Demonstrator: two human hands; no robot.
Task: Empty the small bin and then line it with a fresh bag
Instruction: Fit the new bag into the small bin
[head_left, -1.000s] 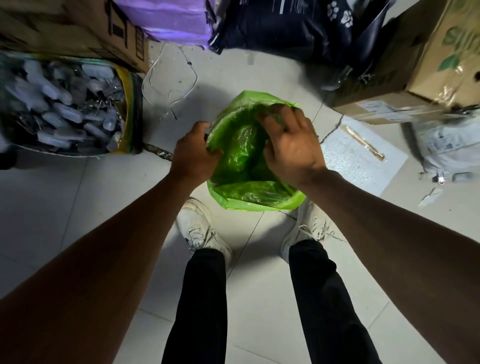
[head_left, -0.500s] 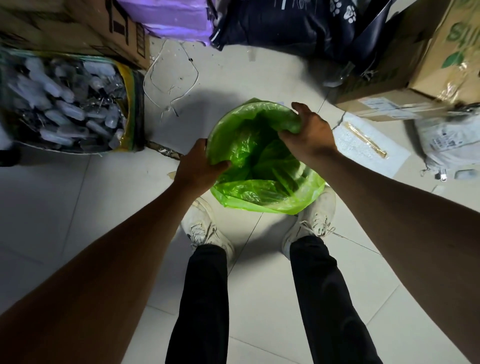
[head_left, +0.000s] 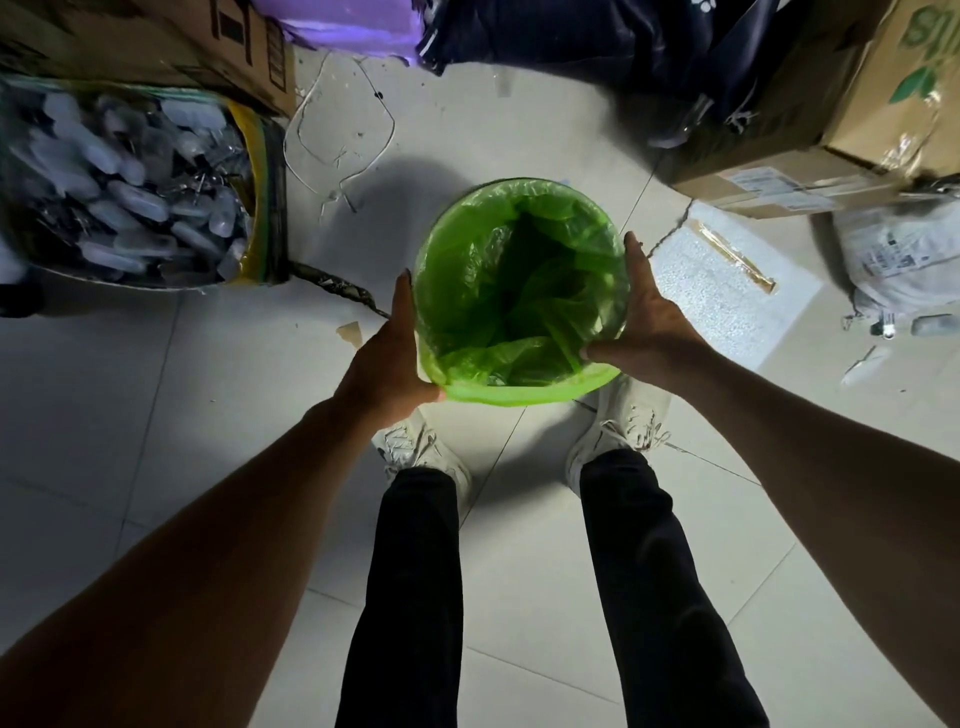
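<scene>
Head view: green bag (head_left: 519, 291) now stretched fully round versus bunched earlier; left hand (head_left: 387, 358) and right hand (head_left: 644, 317) flank its rim, fingers clamped on it.

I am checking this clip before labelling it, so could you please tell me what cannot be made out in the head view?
- Small bin: its wall is wrapped in the green bag, so nothing of it shows.
- Bin's bottom: dark under crumpled plastic.
- Left hand and right hand: fingers behind the bag's side, so grip unclear.
- Cardboard box: print cut off by the top right edge.
</scene>
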